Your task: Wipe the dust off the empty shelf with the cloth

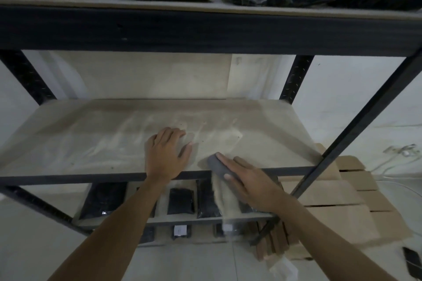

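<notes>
Left hand (167, 155) flat, right hand (253, 186) seemingly gripping.

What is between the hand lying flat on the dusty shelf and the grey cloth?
Nothing but bare, dusty beige shelf board, the head view shows. The flat left hand and the grey cloth under the right hand do not touch.

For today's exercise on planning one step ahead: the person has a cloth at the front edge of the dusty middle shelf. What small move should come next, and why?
Probably sweep the right hand and its grey cloth back across the shelf toward the left: pale dust streaks cover most of the board there, while the cloth sits at the front right edge. The left hand, resting flat on the board, would likely need to lift clear first.
</notes>
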`<action>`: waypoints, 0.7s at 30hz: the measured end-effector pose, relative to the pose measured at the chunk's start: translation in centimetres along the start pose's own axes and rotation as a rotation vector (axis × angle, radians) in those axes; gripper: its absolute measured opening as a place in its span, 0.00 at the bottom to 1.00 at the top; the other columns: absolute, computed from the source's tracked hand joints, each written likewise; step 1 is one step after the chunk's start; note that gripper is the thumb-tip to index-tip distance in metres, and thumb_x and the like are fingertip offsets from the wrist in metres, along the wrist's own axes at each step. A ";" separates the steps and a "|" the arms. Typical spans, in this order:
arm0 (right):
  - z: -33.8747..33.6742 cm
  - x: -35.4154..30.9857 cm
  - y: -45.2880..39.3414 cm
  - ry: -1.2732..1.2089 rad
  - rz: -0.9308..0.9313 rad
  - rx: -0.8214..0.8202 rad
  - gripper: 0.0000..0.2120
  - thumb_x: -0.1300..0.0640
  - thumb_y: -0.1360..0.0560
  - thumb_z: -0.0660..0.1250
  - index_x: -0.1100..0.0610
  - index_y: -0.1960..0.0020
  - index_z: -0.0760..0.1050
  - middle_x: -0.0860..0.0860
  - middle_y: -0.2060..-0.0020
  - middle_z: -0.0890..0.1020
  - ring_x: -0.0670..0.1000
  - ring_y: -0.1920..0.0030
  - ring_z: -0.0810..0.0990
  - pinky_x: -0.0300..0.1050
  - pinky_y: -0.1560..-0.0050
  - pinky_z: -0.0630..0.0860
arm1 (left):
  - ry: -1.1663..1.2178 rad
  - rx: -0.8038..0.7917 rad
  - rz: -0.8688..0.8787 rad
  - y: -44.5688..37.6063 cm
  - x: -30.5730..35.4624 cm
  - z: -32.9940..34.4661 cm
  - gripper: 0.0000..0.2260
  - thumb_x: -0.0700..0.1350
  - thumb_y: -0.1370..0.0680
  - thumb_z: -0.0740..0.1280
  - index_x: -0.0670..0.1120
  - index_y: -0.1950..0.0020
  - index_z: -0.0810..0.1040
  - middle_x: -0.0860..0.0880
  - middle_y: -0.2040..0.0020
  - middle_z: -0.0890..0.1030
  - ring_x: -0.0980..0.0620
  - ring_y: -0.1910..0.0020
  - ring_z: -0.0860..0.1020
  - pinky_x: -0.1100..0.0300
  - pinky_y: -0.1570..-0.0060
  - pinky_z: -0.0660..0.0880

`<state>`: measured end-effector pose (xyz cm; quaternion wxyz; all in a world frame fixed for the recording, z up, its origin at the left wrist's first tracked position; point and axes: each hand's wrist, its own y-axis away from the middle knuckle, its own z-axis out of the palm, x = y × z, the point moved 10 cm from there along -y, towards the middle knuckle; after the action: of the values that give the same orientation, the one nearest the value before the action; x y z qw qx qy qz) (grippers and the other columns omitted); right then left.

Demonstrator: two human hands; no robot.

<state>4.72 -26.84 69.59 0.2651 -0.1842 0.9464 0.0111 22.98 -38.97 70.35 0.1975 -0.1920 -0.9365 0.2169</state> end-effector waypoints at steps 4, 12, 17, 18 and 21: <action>-5.3 3.4 -1.4 0.015 0.070 0.126 0.26 0.40 0.16 0.49 0.41 0.19 0.51 0.52 0.36 0.74 0.49 0.44 0.76 0.52 0.40 0.75 | -0.001 0.036 -0.003 0.2 -1.3 -1.6 0.16 0.57 0.22 0.63 0.51 0.39 0.79 0.52 0.41 0.81 0.47 0.36 0.76 0.49 0.41 0.70; -16.1 20.4 -9.3 0.239 0.459 0.310 0.24 0.46 0.17 0.57 0.50 0.24 0.60 0.61 0.37 0.78 0.65 0.40 0.78 0.60 0.42 0.77 | -0.043 0.063 -0.006 0.3 -4.0 -1.3 0.15 0.55 0.21 0.63 0.50 0.39 0.79 0.51 0.40 0.81 0.47 0.36 0.76 0.49 0.40 0.69; -12.0 21.0 -12.1 0.329 0.467 0.165 0.24 0.47 0.16 0.56 0.54 0.23 0.61 0.61 0.34 0.74 0.66 0.39 0.78 0.60 0.40 0.75 | -0.042 0.111 0.031 0.3 -3.6 -1.4 0.13 0.51 0.23 0.67 0.48 0.40 0.79 0.49 0.41 0.82 0.45 0.37 0.77 0.47 0.41 0.71; -11.2 19.9 -12.3 0.313 0.431 0.141 0.24 0.47 0.16 0.55 0.55 0.22 0.60 0.61 0.32 0.73 0.66 0.38 0.77 0.60 0.39 0.74 | -0.052 0.113 0.025 0.4 -3.6 -1.5 0.13 0.51 0.23 0.68 0.48 0.41 0.79 0.49 0.41 0.82 0.46 0.37 0.77 0.48 0.41 0.71; -8.4 14.6 -12.3 0.251 0.188 0.030 0.30 0.39 0.18 0.50 0.52 0.20 0.58 0.57 0.28 0.71 0.63 0.35 0.76 0.56 0.37 0.73 | -0.075 0.100 0.007 0.3 -3.5 -1.5 0.13 0.51 0.23 0.68 0.48 0.40 0.79 0.49 0.41 0.82 0.46 0.37 0.77 0.49 0.41 0.70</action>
<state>-6.65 -44.28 70.32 0.1453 -0.0907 0.9852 -0.0016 26.71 -39.81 70.42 0.1707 -0.1767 -0.9306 0.2712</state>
